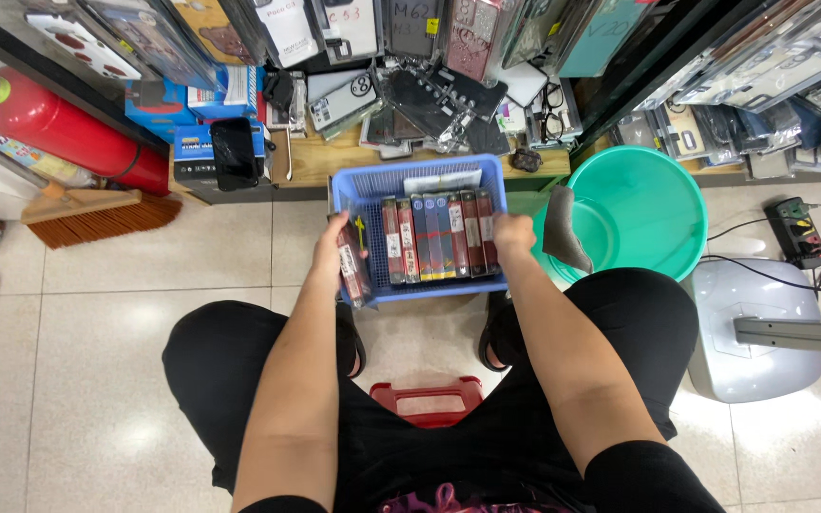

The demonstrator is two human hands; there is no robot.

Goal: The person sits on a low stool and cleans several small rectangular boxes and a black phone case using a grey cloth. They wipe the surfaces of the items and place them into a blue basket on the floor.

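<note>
Phone cases (441, 236) lined up on edge in blue basket (370, 190) on the floor, between the knees. Left hand (334, 249) gripping one packaged case (353, 271) at the basket's left end; right hand (512, 234) curled over the row's right end. Looks like mid-sort, probably needs slotting that case into the row next.

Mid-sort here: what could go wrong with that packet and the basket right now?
The left hand holds a packaged case tilted at the blue basket edge; it may slip onto the floor. The right hand presses the upright row of packets, which might topple. The grey cloth could slide into the green basin.
</note>
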